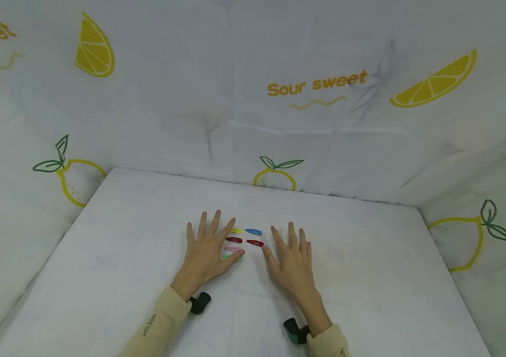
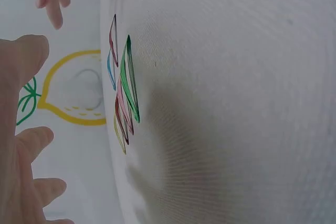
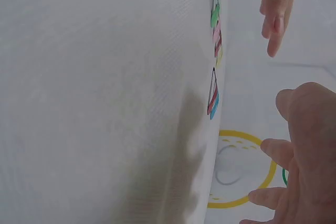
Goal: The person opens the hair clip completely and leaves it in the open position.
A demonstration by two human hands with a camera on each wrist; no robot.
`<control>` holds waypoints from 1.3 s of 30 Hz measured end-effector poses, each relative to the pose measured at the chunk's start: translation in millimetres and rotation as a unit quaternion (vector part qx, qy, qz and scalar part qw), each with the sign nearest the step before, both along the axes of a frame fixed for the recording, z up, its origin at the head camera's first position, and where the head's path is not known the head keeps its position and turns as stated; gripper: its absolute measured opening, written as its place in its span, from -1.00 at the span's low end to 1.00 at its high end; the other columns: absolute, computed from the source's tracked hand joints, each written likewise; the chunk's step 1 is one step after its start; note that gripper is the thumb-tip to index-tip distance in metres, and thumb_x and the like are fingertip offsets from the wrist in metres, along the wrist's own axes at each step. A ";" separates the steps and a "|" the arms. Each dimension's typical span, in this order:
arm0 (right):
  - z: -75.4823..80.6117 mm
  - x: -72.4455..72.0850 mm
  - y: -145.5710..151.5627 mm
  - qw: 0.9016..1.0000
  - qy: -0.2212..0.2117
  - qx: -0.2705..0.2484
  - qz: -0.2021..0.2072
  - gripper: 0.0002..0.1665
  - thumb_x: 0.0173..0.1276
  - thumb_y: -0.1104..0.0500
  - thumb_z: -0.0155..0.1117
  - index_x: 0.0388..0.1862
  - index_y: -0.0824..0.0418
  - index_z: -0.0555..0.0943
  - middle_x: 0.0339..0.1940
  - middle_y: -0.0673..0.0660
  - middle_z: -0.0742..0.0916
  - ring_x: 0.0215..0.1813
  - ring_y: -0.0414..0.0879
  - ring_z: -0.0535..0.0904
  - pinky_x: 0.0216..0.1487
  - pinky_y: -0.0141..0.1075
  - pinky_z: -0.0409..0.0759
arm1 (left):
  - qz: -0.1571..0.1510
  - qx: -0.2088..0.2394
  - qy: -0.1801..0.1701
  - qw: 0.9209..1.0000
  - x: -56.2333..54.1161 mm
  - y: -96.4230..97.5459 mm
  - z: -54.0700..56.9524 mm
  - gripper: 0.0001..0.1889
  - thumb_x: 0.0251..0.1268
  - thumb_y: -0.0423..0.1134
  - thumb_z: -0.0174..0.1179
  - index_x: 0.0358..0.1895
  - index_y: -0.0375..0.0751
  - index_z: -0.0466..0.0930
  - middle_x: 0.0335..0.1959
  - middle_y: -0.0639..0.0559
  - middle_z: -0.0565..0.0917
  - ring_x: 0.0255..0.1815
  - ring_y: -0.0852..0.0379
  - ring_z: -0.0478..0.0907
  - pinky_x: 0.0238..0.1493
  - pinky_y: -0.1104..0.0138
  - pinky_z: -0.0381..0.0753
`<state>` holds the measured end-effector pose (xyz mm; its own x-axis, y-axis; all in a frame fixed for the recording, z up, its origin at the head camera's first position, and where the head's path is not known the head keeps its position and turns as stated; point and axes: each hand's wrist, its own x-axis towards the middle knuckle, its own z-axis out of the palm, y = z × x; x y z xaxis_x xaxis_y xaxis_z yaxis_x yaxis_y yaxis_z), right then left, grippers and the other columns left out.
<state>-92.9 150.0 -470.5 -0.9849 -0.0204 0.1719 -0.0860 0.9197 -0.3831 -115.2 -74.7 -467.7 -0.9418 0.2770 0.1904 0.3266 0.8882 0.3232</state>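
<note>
Several snap hair clips lie in two columns on the white table. In the head view the left column runs from a yellow clip (image 1: pixel 236 230) through a dark red clip (image 1: pixel 235 240) and a pink clip (image 1: pixel 230 248) to a green clip (image 1: pixel 226 257), partly covered by the left thumb. A blue clip (image 1: pixel 253 232) and another red clip (image 1: pixel 255 243) form the right column. My left hand (image 1: pixel 205 254), fingers spread, hovers just left of the clips. On their right is my right hand (image 1: pixel 292 265), also spread, its thumb tip near the red clip. Neither hand holds anything.
White cloth walls (image 1: pixel 168 99) printed with lemons and lettering enclose the table (image 1: pixel 368 277) at the back and sides. A black wrist device (image 1: pixel 200 303) sits at the left cuff, and another black device (image 1: pixel 296 331) at the right.
</note>
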 end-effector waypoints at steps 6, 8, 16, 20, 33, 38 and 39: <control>-0.2 1.2 0.0 1.000 0.018 -0.018 0.003 -0.33 0.43 -0.15 0.28 0.45 0.06 0.52 0.54 0.42 0.41 0.55 0.50 0.23 0.34 0.47 0.34 | 0.001 0.004 0.004 1.000 0.1 -2.0 -1.7 -0.17 0.26 0.36 0.20 0.56 0.14 0.31 0.62 -0.22 0.24 0.64 -0.41 0.06 0.45 -0.49 0.00; -0.2 1.4 -0.4 0.999 0.019 -0.031 0.004 -0.34 0.42 -0.14 0.30 0.43 0.07 0.54 0.51 0.42 0.45 0.52 0.48 0.28 0.30 0.46 0.40 | -0.001 0.010 0.006 1.000 0.0 -2.6 -2.1 -0.18 0.26 0.34 0.21 0.56 0.14 0.30 0.60 -0.23 0.27 0.62 -0.40 0.11 0.46 -0.48 0.01; 1.7 -1.6 -5.7 0.996 0.008 -0.082 0.015 -0.38 0.45 -0.11 0.30 0.41 0.08 0.55 0.43 0.33 0.53 0.47 0.32 0.37 0.34 0.32 0.44 | -0.015 0.032 0.030 0.999 -3.9 -5.6 -5.3 -0.24 0.29 0.24 0.26 0.52 0.06 0.37 0.43 -0.20 0.50 0.43 -0.27 0.44 0.38 -0.27 0.38; 3.0 -6.1 -9.8 0.993 0.015 -0.115 0.028 -0.45 0.44 -0.01 0.34 0.36 0.11 0.59 0.30 0.28 0.62 0.36 0.23 0.48 0.31 0.19 0.53 | -0.028 0.060 0.045 0.997 -6.5 -7.7 -5.6 -0.32 0.33 0.13 0.29 0.46 -0.02 0.45 0.27 -0.13 0.64 0.25 -0.20 0.60 0.15 -0.14 0.59; 5.1 -31.9 -30.3 0.976 0.054 -0.192 0.091 -0.69 0.34 0.25 0.42 0.05 0.27 0.75 -0.11 0.23 0.73 -0.04 0.10 0.64 0.01 -0.06 0.61 | -0.040 0.151 0.009 0.988 -24.1 -17.6 -6.4 -0.53 0.34 -0.15 0.36 0.26 -0.22 0.61 -0.14 -0.12 0.78 -0.16 0.00 0.70 -0.09 0.09 0.69; 3.5 -41.0 -38.1 0.974 0.058 -0.191 0.104 -0.72 0.32 0.25 0.43 0.00 0.27 0.77 -0.10 0.25 0.73 0.02 0.15 0.62 0.09 0.04 0.58 | -0.050 0.161 -0.016 0.986 -34.6 -18.7 -9.0 -0.57 0.35 -0.19 0.35 0.24 -0.25 0.62 -0.16 -0.14 0.78 -0.16 0.00 0.69 -0.05 0.07 0.69; 3.4 -42.6 -39.3 0.974 0.055 -0.193 0.105 -0.72 0.32 0.25 0.43 0.00 0.27 0.77 -0.09 0.24 0.73 0.03 0.16 0.61 0.09 0.04 0.57 | -0.052 0.162 -0.020 0.985 -36.6 -18.7 -9.3 -0.57 0.35 -0.20 0.34 0.24 -0.25 0.62 -0.16 -0.15 0.78 -0.16 0.00 0.69 -0.05 0.06 0.68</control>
<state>-135.5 110.7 -467.1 -0.9409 -0.1330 0.3116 -0.3177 0.6657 -0.6752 -151.7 -93.4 -477.1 -0.9197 0.3032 0.2493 0.3924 0.6980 0.5990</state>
